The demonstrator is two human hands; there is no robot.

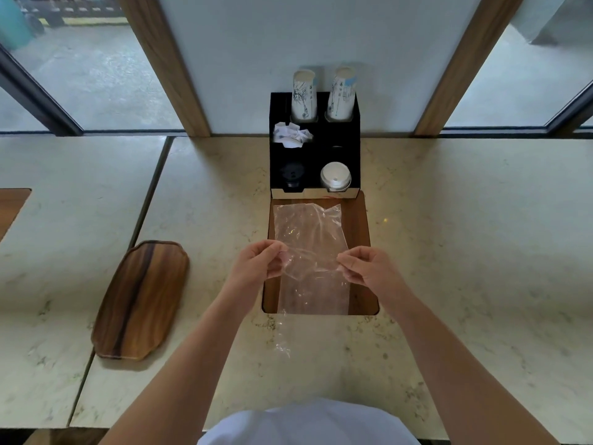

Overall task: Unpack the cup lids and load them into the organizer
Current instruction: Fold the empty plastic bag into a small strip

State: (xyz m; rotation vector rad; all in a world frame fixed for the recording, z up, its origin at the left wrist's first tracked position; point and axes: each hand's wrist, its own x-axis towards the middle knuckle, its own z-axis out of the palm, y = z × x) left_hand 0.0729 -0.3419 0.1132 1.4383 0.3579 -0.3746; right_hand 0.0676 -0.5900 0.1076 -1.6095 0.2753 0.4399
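A clear, empty plastic bag (309, 234) lies stretched over a wooden inset panel (361, 252) in the counter. My left hand (256, 263) pinches the bag's left side and my right hand (365, 268) pinches its right side, with a fold of film between them. Behind it stands the black organizer (276, 155). Its front right slot holds a stack of white lids (335, 179), and its front left slot holds black lids (292, 175). Crumpled white packets (292, 134) fill a middle slot. Two stacks of printed paper cups (303, 94) rise from the back.
A dark wooden tray (141, 300) lies on the marble counter (465, 236) at the left. A seam (150, 191) divides the counter there. A white wall with wooden posts stands behind the organizer, with windows on both sides.
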